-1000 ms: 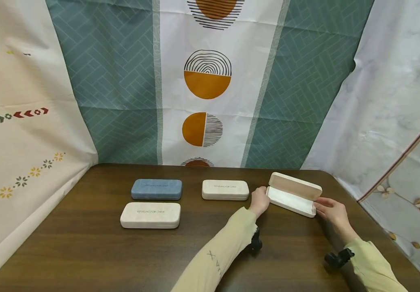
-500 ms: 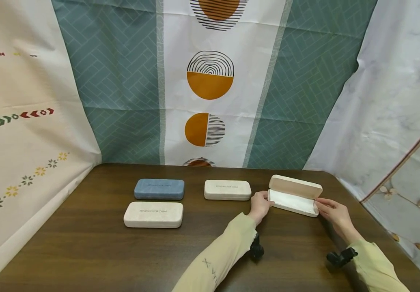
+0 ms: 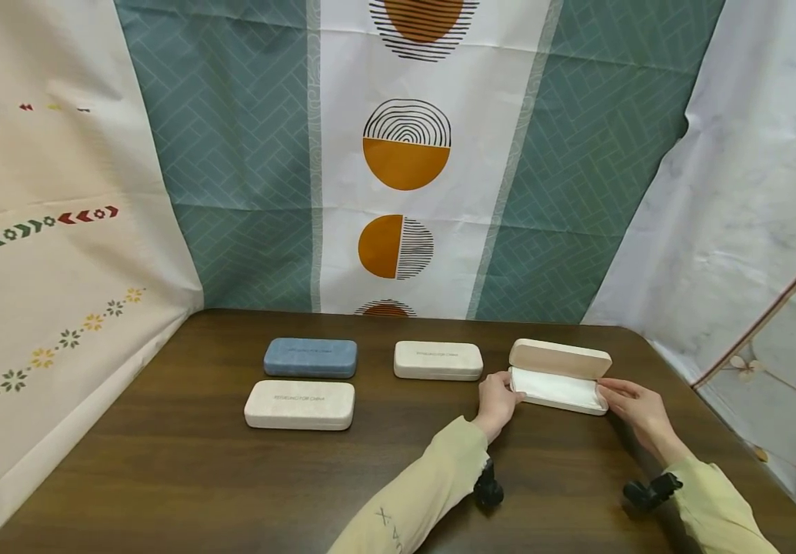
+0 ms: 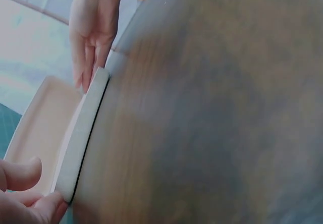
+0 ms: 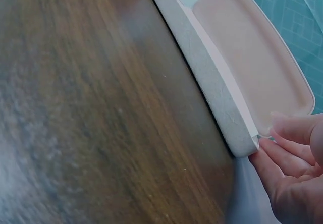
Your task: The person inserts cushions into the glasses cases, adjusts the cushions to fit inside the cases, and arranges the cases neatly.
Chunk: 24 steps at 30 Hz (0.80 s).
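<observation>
An open cream glasses case (image 3: 555,387), white inside its base with a beige lid lining, sits at the right of the table, its lid tipped back. My left hand (image 3: 497,402) holds the left end of its base. At the right end, my right hand (image 3: 638,414) grips the base corner. In the left wrist view the left thumb (image 4: 22,174) is raised over the case while the fingertips meet its end. The right wrist view has the right thumb (image 5: 292,127) near the lid, with fingers against the base's end.
A closed cream glasses case (image 3: 437,361) lies just left of the open one. Farther left, a blue glasses case (image 3: 311,358) sits behind another cream glasses case (image 3: 299,405). Patterned cloth (image 3: 252,261) hangs behind the dark wooden table (image 3: 183,462).
The open case has turned to lie straighter, its left end drawn closer, with both hands staying at its ends. The head view has shifted a little left.
</observation>
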Tool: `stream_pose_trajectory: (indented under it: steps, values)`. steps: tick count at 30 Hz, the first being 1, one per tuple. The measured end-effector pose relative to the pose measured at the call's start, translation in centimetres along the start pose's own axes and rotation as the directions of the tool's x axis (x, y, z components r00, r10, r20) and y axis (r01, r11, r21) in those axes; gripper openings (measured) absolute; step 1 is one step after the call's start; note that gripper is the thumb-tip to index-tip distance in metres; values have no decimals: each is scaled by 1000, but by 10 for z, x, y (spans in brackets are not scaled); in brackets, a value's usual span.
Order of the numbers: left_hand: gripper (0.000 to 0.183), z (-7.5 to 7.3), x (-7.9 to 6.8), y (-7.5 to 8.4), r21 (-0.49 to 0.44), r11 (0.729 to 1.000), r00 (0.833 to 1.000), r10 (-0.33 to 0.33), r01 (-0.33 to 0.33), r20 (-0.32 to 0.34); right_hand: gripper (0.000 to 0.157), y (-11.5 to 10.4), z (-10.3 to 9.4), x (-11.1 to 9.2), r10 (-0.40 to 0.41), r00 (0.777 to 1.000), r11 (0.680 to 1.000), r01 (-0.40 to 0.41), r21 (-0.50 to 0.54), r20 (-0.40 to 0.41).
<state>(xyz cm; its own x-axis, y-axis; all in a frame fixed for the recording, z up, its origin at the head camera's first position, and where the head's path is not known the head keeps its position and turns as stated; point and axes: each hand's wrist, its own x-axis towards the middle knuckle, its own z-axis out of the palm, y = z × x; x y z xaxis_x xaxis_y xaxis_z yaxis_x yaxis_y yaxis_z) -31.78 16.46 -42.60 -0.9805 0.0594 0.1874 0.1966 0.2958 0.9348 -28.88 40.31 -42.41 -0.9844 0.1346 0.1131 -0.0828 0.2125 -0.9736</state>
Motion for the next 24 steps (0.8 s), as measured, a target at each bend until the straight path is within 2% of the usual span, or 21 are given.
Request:
stream_pose_trajectory:
  steps: [6,9,12,15,18,19,24]
  values:
    - [19,-2,-5,3,32,999,1000,27,-27,-11,44,1,-4,0,-6,1000,999,5,46,22]
    - [17,-5,-3,4,119,989,996,92,-91,-3,31,2,-8,1,-10,999,992,4,123,45]
    - [21,-10,5,6,173,971,985,174,-167,-21,17,2,-11,1,-27,999,971,18,237,38]
    - [25,-14,17,10,96,976,977,202,-194,-75,13,-1,-12,3,-58,998,943,58,328,-9]
    - [25,-16,29,15,-19,984,980,173,-176,-101,11,-8,-10,7,-68,996,923,87,375,-62]
    - [25,-16,32,16,-48,986,984,152,-157,-91,11,-11,-8,9,-61,995,923,86,374,-77]
    - [31,-14,43,19,-118,993,999,32,-32,-2,12,-22,-2,18,43,993,959,-11,283,-106]
